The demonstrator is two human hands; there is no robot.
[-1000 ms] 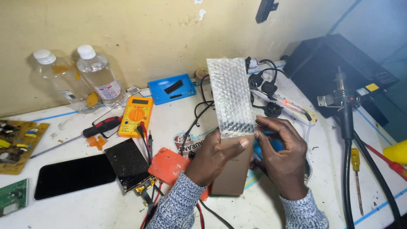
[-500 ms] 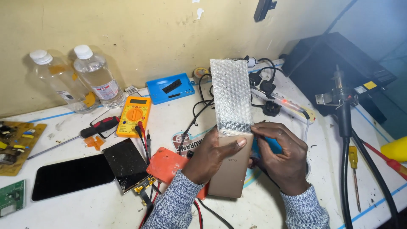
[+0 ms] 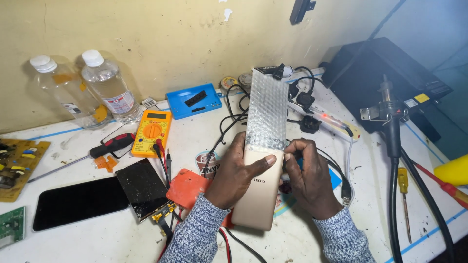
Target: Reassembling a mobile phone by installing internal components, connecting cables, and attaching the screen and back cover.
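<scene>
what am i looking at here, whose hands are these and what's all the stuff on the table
This is one picture from a camera worn on a person's head, looking down at their own two bare hands over a white workbench. No machine is involved.

The left hand wraps its grip around a gold phone, back side up. A strip of bubble wrap stands up from the phone's top end. The right hand touches the phone's right edge; what it pinches is hidden.

Around them lie a yellow multimeter, two clear bottles, a blue tray, a dark phone screen, an orange pad, a red-handled screwdriver, cables and a power strip.
</scene>
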